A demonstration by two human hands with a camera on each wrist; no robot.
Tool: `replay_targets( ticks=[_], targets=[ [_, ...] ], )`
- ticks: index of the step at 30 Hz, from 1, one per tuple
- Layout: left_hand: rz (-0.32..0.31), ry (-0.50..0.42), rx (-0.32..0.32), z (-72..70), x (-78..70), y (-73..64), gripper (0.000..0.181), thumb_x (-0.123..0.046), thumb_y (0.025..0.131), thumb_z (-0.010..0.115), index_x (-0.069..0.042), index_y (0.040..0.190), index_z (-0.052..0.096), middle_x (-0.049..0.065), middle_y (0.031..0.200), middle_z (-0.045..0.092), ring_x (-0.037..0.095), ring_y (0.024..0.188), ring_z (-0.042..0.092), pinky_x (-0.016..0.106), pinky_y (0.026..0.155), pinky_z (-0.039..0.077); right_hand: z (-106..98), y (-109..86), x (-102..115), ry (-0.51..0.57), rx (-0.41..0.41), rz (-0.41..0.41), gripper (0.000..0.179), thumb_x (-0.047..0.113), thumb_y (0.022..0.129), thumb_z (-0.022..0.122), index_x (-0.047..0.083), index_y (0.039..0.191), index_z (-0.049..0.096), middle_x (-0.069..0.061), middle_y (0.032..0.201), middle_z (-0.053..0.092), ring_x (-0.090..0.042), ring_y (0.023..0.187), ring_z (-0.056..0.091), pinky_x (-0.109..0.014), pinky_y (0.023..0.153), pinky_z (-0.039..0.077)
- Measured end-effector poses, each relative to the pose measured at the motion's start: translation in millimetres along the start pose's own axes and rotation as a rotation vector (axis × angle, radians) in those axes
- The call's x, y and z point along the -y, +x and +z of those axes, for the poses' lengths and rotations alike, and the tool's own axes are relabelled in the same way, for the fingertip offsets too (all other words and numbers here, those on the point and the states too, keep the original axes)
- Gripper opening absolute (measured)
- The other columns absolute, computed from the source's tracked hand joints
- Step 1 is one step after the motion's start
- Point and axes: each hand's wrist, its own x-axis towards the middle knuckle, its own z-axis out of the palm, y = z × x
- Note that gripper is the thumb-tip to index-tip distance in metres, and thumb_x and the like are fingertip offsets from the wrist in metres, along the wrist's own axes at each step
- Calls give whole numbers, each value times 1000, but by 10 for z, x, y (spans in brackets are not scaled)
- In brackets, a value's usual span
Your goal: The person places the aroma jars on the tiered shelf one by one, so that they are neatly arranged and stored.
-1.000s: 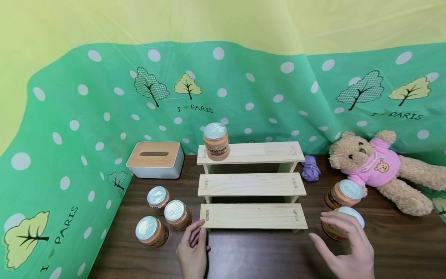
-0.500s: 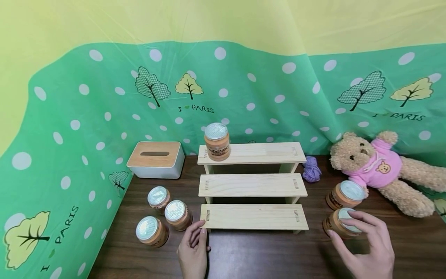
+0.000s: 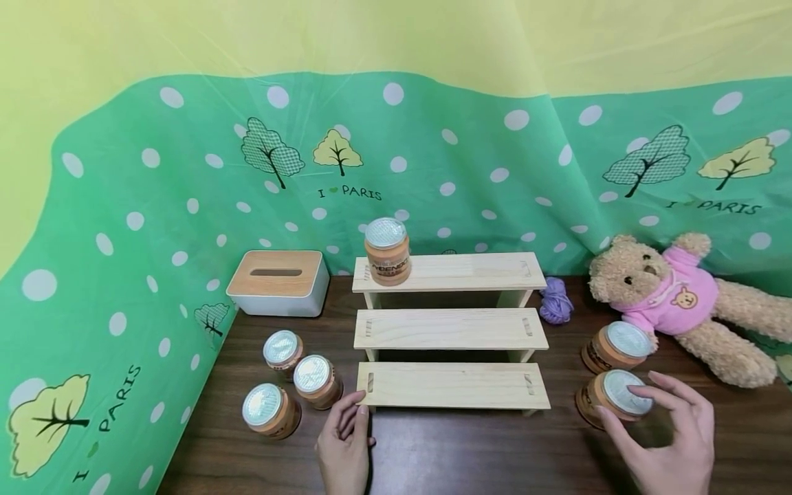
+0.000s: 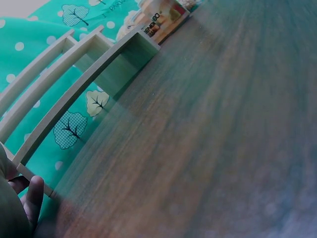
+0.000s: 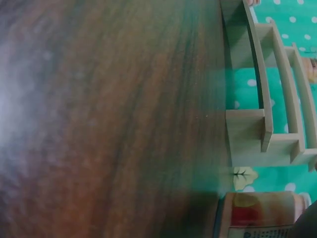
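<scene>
Near the right table edge stands a peanut-butter-coloured jar [image 3: 594, 399] with a silvery lid. My right hand [image 3: 674, 433] is at its right side, fingers spread, thumb overlapping the jar's front and a fingertip right at the lid's rim. The same jar [image 5: 260, 210] shows low in the right wrist view. My left hand [image 3: 343, 440] holds the front left corner of a three-step wooden shelf [image 3: 452, 385]; in the left wrist view its fingers [image 4: 33, 198] lie around that corner. Another such jar [image 3: 388, 265] stands on the top step's left end.
A second jar [image 3: 603, 350] sits right behind the near one, beside a teddy bear [image 3: 680, 295] in pink. Purple yarn [image 3: 555, 302] lies right of the shelf. Three jars [image 3: 281, 419] stand at left, before a wood-topped tissue box [image 3: 278, 292]. A patterned cloth [image 3: 421, 137] hangs behind.
My right hand has shifted right, from over the near jar to its right side, uncovering more of the lid. My left hand stays at the shelf corner. The jars stay standing in place.
</scene>
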Motion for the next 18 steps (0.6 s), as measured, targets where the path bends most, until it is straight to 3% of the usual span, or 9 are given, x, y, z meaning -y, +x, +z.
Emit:
replay_targets(
  ticks=[2,5,8,13,18],
  targets=[
    [12,1,-1,1,4,-3,16,-4,105,77,-8,120,80,9,103,82,9,84,75,28,55,63,-15,-6,-22,4,10,20,80,54,86,92,-17,117,71,24,142,57,-1,140,45,-13,109,36],
    [28,0,-3,2,9,-5,15,-4,105,77,-7,120,79,9,103,82,8,84,75,28,54,63,-17,-10,-42,-2,6,75,55,14,80,98,-16,118,71,27,141,57,-1,138,46,-14,105,36],
    [28,0,-3,5,5,-6,15,-4,105,77,-7,119,80,9,103,82,7,84,75,27,54,63,1,-11,-46,-36,0,159,57,-14,67,94,-12,119,72,31,137,56,2,134,46,-13,99,36],
    [19,2,-1,9,-8,-5,15,-4,105,76,-8,119,80,9,103,82,8,84,75,27,55,63,23,-18,-66,-57,12,268,62,-19,66,94,-10,122,71,33,133,54,5,129,46,-7,96,39],
    [24,0,-3,4,-6,-6,15,-4,105,76,-7,120,79,10,103,82,8,84,75,28,55,63,40,-39,-132,-28,36,304,63,-21,67,92,-11,124,67,31,128,54,6,121,47,-3,94,40]
  ],
)
